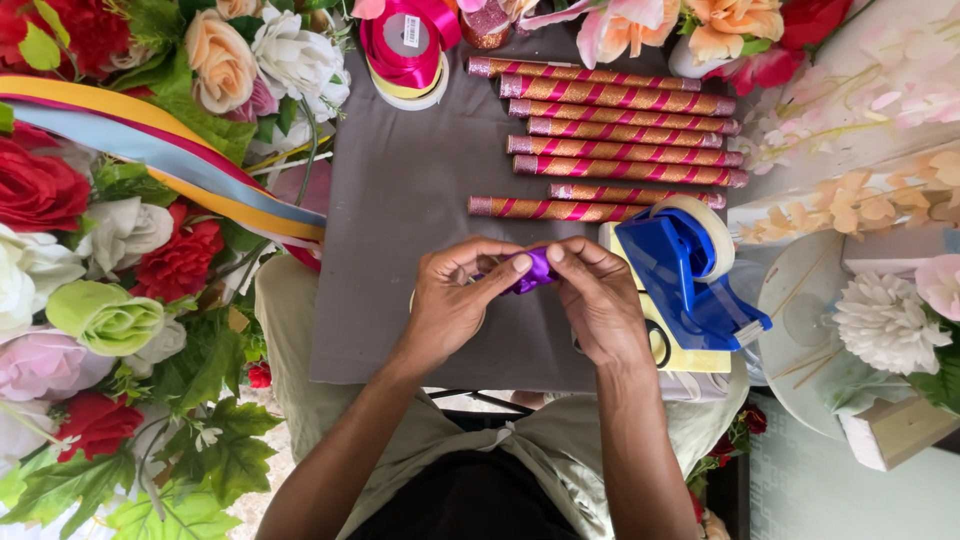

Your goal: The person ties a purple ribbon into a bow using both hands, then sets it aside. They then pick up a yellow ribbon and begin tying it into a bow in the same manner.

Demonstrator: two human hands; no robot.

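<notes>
My left hand [455, 295] and my right hand [600, 295] meet over a grey cloth-covered board [400, 200] on my lap. Between their thumbs and forefingers they pinch a small folded piece of purple ribbon [535, 270]. Most of the ribbon is hidden by my fingers. A blue tape dispenser [685, 270] with a white roll stands just right of my right hand, on a pale yellow pad [700, 355].
Several glittery gold-and-pink striped sticks [620, 125] lie in a row at the board's far right. Pink and yellow ribbon spools [405, 50] sit at the far edge. Artificial flowers [110, 250] crowd the left; long ribbon strips [160, 150] drape there. A round white tray [790, 350] holds thin sticks right.
</notes>
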